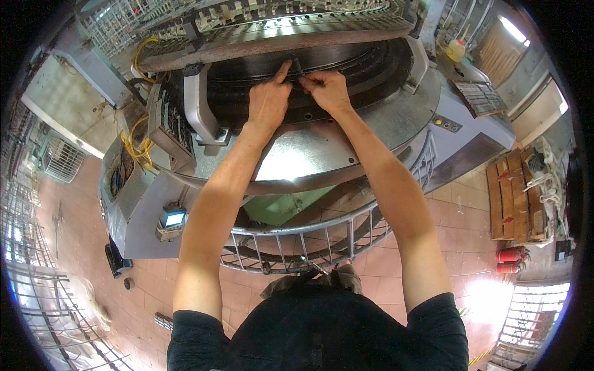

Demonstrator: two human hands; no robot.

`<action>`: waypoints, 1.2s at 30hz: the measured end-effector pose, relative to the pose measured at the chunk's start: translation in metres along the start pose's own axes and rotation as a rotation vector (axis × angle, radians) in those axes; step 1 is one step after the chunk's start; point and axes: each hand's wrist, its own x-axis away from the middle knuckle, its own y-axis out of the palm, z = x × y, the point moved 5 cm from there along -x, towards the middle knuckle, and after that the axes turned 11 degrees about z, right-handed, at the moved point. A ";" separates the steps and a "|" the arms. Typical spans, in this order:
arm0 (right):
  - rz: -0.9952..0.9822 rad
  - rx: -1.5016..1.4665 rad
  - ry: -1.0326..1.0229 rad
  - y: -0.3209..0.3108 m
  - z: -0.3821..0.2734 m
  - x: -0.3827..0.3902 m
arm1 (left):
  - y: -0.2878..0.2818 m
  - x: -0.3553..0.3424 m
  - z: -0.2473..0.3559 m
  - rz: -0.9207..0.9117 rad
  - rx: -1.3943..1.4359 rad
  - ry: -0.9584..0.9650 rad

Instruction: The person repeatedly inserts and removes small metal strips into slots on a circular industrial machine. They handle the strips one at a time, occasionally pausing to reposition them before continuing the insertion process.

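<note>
On a circular machine's dark ringed bed (371, 99), my left hand (268, 99) has its index finger stretched toward a small dark upright piece (296, 65), its other fingers curled, what they hold hidden. My right hand (328, 91) is closed in a pinch just below that piece; I cannot make out what lies between the fingertips. A polished metal plate (291, 162) surrounds the bed beneath my forearms, with a silver bracket (195, 102) standing left of my hands.
A rusty rim with needle fittings (272, 31) overhangs the bed. A curved railing (303, 238) runs before my body. Yellow cables (141, 145) and a small screen (174, 217) are at left. Wooden crates (513, 195), red cylinders (508, 255) and a yellow jug (456, 49) are at right.
</note>
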 end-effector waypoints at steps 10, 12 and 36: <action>0.015 -0.008 -0.032 0.000 -0.002 0.000 | 0.000 0.000 -0.001 0.013 0.024 0.012; 0.013 -0.003 -0.042 -0.001 -0.003 0.000 | 0.001 0.001 -0.001 0.024 0.024 0.015; 0.040 0.060 -0.059 -0.001 -0.003 0.000 | -0.002 -0.002 0.001 0.033 0.058 0.020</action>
